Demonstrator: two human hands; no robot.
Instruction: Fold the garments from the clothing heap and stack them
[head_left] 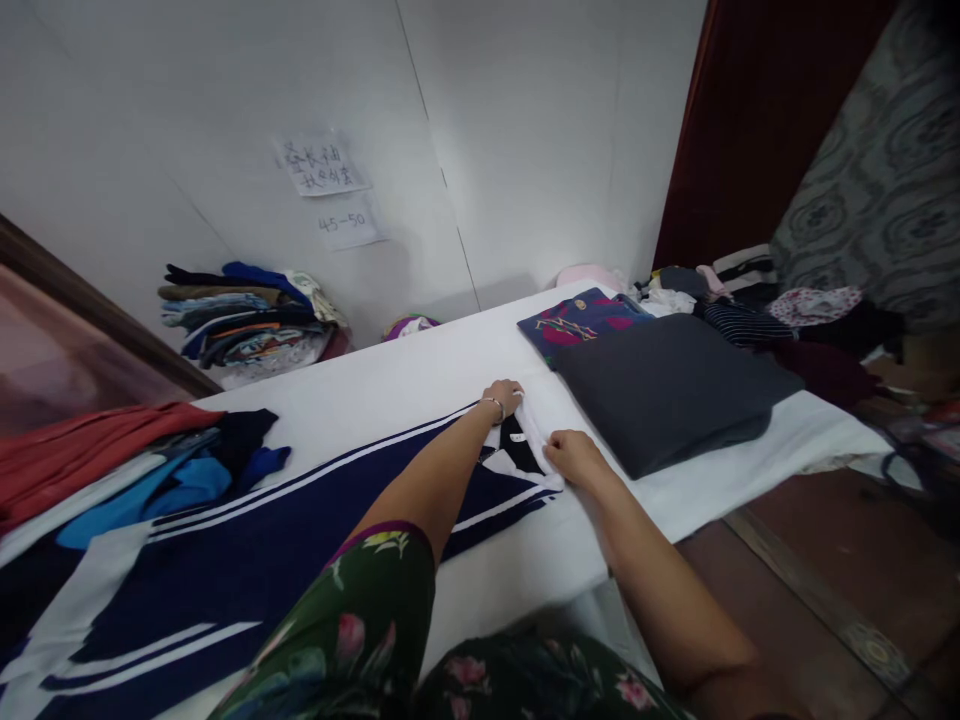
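A navy top [300, 510] with white stripes lies spread on the white-covered table [420, 370]. Its white-trimmed neckline points right, with a small label showing on the black inside. My left hand [504, 397] has its fingers closed on the far side of the white neckline edge. On the near side of that same edge, my right hand [577, 458] is closed in a pinch. The lower end of the top reaches left beneath my left arm, which hides part of it.
Right of my hands lie a folded dark grey garment [667, 390] and a patterned blue garment [585, 320]. Clothes pile up at the far right. A stack of folded clothes [247, 315] stands back left; a red garment [97, 450] tops a nearer pile. Paper notes [322, 165] hang on the wall.
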